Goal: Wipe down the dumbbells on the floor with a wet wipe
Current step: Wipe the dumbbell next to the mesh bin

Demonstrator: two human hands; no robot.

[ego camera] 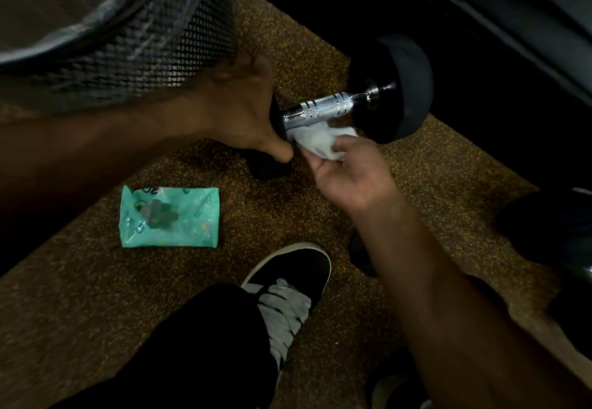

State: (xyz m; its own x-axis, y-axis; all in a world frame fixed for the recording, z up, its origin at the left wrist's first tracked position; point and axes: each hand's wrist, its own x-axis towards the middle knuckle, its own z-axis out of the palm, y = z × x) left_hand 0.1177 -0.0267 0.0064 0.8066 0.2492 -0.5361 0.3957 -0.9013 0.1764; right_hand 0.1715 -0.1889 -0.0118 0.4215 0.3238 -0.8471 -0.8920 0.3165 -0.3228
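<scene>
Nearest to us, our black shoe [288,293] with white laces is planted on the speckled rubber floor [416,165]. We judge this to be a crouch that brings both arms within reach of the work. Just beyond it to the left, the teal packet of wet wipes [169,216] lies flat on the floor, apart from everything else but close enough for a fresh sheet.

Our right hand [349,178] reaches forward palm-up, with thumb and fingers pinching the bunched white wet wipe [320,142]. The wipe is pressed against the underside of the chrome handle at its near end.

The dumbbell [330,106] lies on the floor, angled away to the right. Our left hand [243,114] comes in from the left and clamps down over the near head, fingers curled round it. We judge the grip is there to stop the weight rolling while the wipe rubs.

The far head [403,88] is bare black rubber, untouched by either hand.

Beyond our left hand stands a black mesh waste bin [160,40], probably where the used wipe will go. A dark bulk at the right edge is too dim to name.
</scene>
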